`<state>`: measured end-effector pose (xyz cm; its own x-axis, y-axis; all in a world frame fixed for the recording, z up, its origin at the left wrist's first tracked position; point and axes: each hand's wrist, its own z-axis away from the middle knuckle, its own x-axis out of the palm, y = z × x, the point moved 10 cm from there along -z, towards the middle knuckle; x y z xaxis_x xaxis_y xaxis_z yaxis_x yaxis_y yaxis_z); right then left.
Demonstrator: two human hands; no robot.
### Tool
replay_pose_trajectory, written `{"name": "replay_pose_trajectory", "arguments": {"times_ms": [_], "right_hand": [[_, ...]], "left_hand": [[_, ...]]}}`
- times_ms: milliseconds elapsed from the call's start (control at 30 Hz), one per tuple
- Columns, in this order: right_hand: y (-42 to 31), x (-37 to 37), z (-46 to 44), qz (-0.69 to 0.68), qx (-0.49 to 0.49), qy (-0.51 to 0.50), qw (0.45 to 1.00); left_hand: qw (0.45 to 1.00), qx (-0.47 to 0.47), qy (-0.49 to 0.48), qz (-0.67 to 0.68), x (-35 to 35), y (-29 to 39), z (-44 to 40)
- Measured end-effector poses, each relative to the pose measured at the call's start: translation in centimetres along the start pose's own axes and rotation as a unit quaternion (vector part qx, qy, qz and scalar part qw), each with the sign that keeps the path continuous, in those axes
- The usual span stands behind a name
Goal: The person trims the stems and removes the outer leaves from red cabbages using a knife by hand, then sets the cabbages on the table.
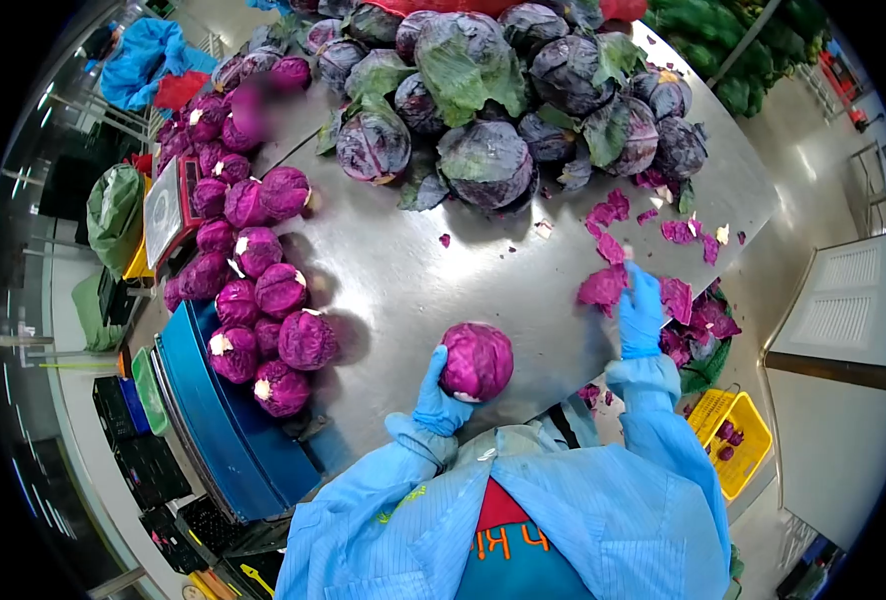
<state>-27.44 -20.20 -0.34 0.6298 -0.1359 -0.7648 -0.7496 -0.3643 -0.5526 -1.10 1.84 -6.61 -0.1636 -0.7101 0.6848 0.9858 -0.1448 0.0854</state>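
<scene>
My left hand, in a blue glove, holds a peeled purple cabbage from its left side, near the table's front edge. Out to the right, my gloved right hand is over torn purple leaves. Its fingers are partly blurred, and whether they grip anything is too small to tell. Peeled cabbages are piled along the left of the metal table. Darker cabbages with green outer leaves are heaped at the back.
A scale stands at the left edge, with blue bins below it. More leaf scraps fill a green-rimmed container off the right edge. A yellow basket stands lower right. Green produce lies beyond the table.
</scene>
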Motion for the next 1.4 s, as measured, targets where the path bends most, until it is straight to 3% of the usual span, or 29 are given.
{"name": "replay_pose_trajectory", "arguments": {"times_ms": [33, 133, 167, 200, 233, 267, 333, 400, 467, 533, 600, 667, 733, 767, 867, 933, 1000, 1100, 1200, 1267, 1333, 1400], "right_hand": [[-1.2, 1.0, -1.0, 0.017, 0.039, -0.055, 0.998], [-2.8, 4.0, -3.5, 0.145, -0.026, -0.072, 0.986], [-1.8, 5.4, -3.7, 0.167, 0.005, -0.120, 0.979], [-0.5, 6.8, -3.9, 0.189, 0.035, -0.165, 0.968], [0.7, 7.7, -3.6, 0.209, 0.065, -0.210, 0.953], [1.6, 7.6, -3.2, 0.210, 0.092, -0.215, 0.949], [4.2, 7.0, -2.2, 0.212, 0.146, -0.224, 0.940], [7.2, 4.6, -0.1, 0.263, 0.159, -0.171, 0.936], [8.1, -0.3, 1.6, 0.257, 0.260, -0.148, 0.919], [14.1, -2.6, 5.2, 0.168, 0.228, -0.055, 0.957], [16.3, -6.0, 8.7, 0.038, 0.182, 0.067, 0.980], [22.6, -7.3, 14.3, 0.142, 0.267, 0.069, 0.951], [25.0, -9.2, 16.8, 0.046, 0.293, 0.114, 0.948], [24.8, -10.0, 17.4, 0.140, 0.297, 0.116, 0.937], [15.2, -10.6, 12.5, -0.024, 0.184, 0.209, 0.960], [11.7, -7.0, 11.2, -0.231, 0.322, 0.145, 0.907], [8.5, -4.0, 9.5, -0.137, 0.320, 0.060, 0.935], [4.4, 4.2, 9.6, -0.254, 0.390, -0.133, 0.875], [-3.8, 7.5, 9.5, -0.349, 0.372, -0.217, 0.832], [-8.8, 7.0, 8.6, -0.329, 0.214, -0.214, 0.895], [-11.6, 6.2, 8.6, -0.213, 0.125, -0.247, 0.937], [-12.4, 6.5, 9.1, -0.154, 0.078, -0.273, 0.946]], "left_hand": [[0.999, -0.048, -0.001, 0.024, 0.6, -0.9, 0.1], [0.998, -0.063, 0.007, -0.012, 2.3, -0.7, 0.2], [0.989, -0.086, 0.074, -0.094, 2.0, -0.4, 0.8], [0.958, 0.108, 0.122, -0.235, 0.5, 3.6, -0.5], [0.870, 0.296, 0.160, -0.360, -1.0, 6.7, -1.6], [0.731, 0.467, 0.187, -0.462, -0.1, 8.8, -0.3], [0.526, 0.427, 0.004, -0.735, 9.2, 7.0, 2.2], [0.307, 0.336, -0.195, -0.869, 12.1, 2.8, 3.3], [0.296, 0.296, -0.202, -0.886, 12.4, 3.1, 3.1], [0.272, 0.278, -0.181, -0.903, 10.5, 3.8, 1.8], [0.313, 0.255, -0.085, -0.911, 9.0, 5.1, -0.2], [0.332, 0.226, -0.018, -0.916, 9.0, 6.2, -1.0], [0.335, 0.192, 0.027, -0.922, 10.9, 7.2, -1.1], [0.389, 0.248, 0.013, -0.887, 11.0, 7.5, -1.7], [0.459, 0.359, -0.050, -0.811, 10.5, 7.2, -3.7], [0.447, 0.359, -0.068, -0.817, 11.1, 6.6, -3.8], [0.440, 0.361, -0.086, -0.818, 11.3, 6.6, -3.6], [0.505, 0.308, -0.072, -0.803, 10.6, 6.8, -4.1], [0.429, 0.367, -0.027, -0.825, 11.5, 6.1, -2.4], [0.469, 0.363, -0.004, -0.805, 10.8, 5.2, -1.6], [0.493, 0.351, 0.021, -0.796, 9.5, 4.0, -1.3], [0.470, 0.332, 0.045, -0.817, 9.4, 3.0, -1.3]]}}
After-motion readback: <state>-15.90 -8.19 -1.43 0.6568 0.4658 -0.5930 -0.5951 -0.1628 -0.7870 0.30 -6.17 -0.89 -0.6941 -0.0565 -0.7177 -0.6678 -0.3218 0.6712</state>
